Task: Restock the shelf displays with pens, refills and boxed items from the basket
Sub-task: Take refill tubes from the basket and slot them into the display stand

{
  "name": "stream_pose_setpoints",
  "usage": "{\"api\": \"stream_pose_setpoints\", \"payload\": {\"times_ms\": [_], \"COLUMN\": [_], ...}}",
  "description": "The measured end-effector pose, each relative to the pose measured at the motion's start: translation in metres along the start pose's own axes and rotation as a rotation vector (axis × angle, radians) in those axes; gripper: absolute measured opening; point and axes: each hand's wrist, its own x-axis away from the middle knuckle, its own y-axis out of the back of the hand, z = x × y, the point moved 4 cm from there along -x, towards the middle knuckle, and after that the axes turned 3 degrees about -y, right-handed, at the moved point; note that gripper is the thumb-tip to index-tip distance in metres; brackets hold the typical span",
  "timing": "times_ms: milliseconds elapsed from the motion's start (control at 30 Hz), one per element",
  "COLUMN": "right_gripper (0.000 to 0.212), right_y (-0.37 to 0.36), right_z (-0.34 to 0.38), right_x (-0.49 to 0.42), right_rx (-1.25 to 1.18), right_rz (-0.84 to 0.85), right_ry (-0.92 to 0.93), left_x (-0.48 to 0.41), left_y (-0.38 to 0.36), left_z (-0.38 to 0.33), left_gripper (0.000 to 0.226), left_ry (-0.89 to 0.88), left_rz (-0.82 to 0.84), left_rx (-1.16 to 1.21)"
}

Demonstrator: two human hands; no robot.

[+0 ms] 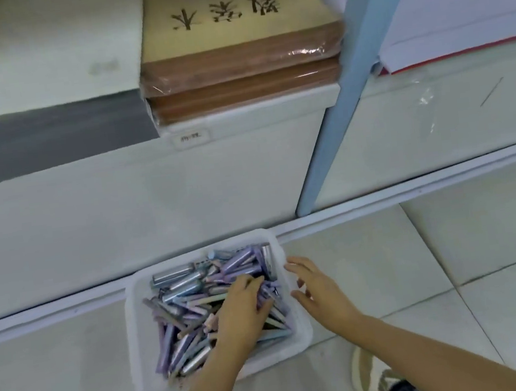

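White basket [139, 356] sits on the tiled floor [388, 263], close against the base of the shelf unit [122, 212], and is full of pastel pens [182, 331]. Our left hand [243, 314] is down in the pile, fingers and thumb curled round a few pens. Our right hand [322, 291] is slack, fingers spread, just beside the basket's right rim. We cannot tell whether it touches.

Single wide-angle view from my head, facing forward and steeply down. The white basket [137, 340] of pens [182, 302] on the floor [388, 260] lies close below at lower centre, my forearms [202, 390] cut by the bottom edge; the shelf [152, 192] front fills the upper half.
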Motion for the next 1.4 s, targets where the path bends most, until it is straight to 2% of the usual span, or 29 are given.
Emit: {"api": "stream_pose_setpoints", "payload": {"times_ms": [100,267,333,433,533,600,700,833,1000,1100,1267,1333,1400], "right_gripper": [0.045,0.036,0.031,0.030,0.034,0.041,0.051,0.049,0.031,0.025,0.023,0.025,0.027], "right_y": [0.001,0.013,0.020,0.025,0.014,-0.001,-0.024,-0.042,-0.047,-0.042,-0.028,-0.024,-0.029], "right_z": [-0.004,-0.003,0.004,0.025,0.050,0.059,0.066,0.072,0.073,0.076,0.087,0.099,0.109], "right_x": [-0.001,-0.008,-0.014,-0.029,-0.049,-0.063,-0.078,-0.087,-0.089,-0.089,-0.086,-0.078,-0.069], "right_rx": [-0.005,0.034,0.038,-0.030,-0.004,0.098,0.260,0.437,0.636,0.527,0.114,-0.125,-0.208], "right_rz": [-0.046,-0.093,-0.155,-0.179,-0.097,0.032,0.191,0.148,0.164,0.151,0.157,0.216,0.315], "right_ry": [0.049,0.102,0.116,0.167,0.214,0.181,0.144,0.157,0.212,0.199,0.075,0.032,0.013], "left_x": [-0.004,-0.001,0.003,0.010,0.020,0.029,0.042,0.052,0.059,0.061,0.058,0.055,0.050], "left_y": [-0.004,0.000,0.007,0.022,0.036,0.043,0.050,0.054,0.057,0.057,0.058,0.057,0.055], "left_z": [-0.001,-0.001,0.003,0.018,0.041,0.057,0.077,0.088,0.083,0.080,0.076,0.071,0.062], "left_gripper": [0.038,0.021,0.013,0.011,0.012,0.009,0.011,0.008,0.026,0.027,0.029,0.038,0.048], "left_ry": [0.036,0.042,0.079,0.172,0.343,0.453,0.542,0.541,0.481,0.496,0.495,0.486,0.435], "left_rz": [-0.085,-0.107,-0.130,-0.199,-0.368,-0.483,-0.572,-0.561,-0.458,-0.469,-0.484,-0.438,-0.317], "left_rx": [0.010,0.151,0.357,0.740,1.101,1.259,1.302,1.331,1.393,1.417,1.434,1.413,1.379]}}
